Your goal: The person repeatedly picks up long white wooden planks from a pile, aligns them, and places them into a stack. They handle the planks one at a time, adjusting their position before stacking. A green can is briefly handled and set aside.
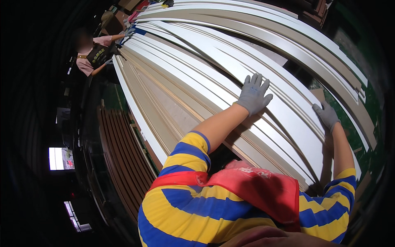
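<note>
Long white and beige panel strips, some with grooved edges, lie side by side and fan out before me. My left hand, in a grey work glove, rests with fingers spread on top of the strips near the middle. My right hand, gloved too, is at the right edge of a wide white strip, its thumb on the upper side; its fingers are partly hidden, so its hold is unclear. A dark narrow gap runs between strips below my left hand.
A co-worker in a dark apron and gloves stands at the far end of the strips, hands at their ends. Brown slats are stacked at the lower left. Cardboard boxes stand at the far end. Green floor shows at the right.
</note>
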Demonstrator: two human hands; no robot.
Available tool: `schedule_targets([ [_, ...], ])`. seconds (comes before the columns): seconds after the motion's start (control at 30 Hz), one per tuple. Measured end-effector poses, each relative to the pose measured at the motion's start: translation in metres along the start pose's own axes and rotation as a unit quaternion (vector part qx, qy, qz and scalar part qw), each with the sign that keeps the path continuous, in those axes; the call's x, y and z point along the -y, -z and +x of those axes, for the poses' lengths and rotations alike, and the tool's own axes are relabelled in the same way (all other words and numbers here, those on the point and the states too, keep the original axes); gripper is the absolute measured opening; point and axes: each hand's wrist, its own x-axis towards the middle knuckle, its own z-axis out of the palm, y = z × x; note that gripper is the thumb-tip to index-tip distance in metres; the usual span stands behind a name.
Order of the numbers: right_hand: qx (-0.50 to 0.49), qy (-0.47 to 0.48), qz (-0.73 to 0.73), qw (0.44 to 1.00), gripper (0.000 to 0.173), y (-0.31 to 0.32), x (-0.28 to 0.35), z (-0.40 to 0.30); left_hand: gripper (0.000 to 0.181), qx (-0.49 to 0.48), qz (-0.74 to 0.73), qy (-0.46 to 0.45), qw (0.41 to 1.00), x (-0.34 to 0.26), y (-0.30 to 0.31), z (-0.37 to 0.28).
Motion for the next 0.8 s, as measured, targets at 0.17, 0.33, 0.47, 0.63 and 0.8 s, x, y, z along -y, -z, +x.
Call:
schedule_targets([
  [0.17,0.042,-0.013,0.004,0.999,0.065,0.002,0.023,-0.039,0.04,-0.067,-0.148,0.036,0.986,0.006,0.012,-0.002],
  [0.33,0.15,-0.044,-0.037,0.987,0.063,0.014,0.034,-0.05,0.052,-0.071,-0.111,0.005,0.991,0.015,-0.002,0.034],
  [0.47,-0.079,0.137,-0.242,0.957,0.058,0.021,-0.003,0.032,0.045,0.045,-0.057,-0.031,0.997,0.026,-0.02,0.074],
  [0.63,-0.252,0.017,-0.241,0.937,0.06,0.037,-0.029,0.113,0.038,0.043,-0.082,-0.024,0.995,0.02,-0.024,0.077],
  [0.8,-0.159,-0.043,-0.264,0.95,0.079,0.026,0.021,0.077,0.061,0.075,-0.094,0.023,0.993,0.01,-0.018,0.054],
])
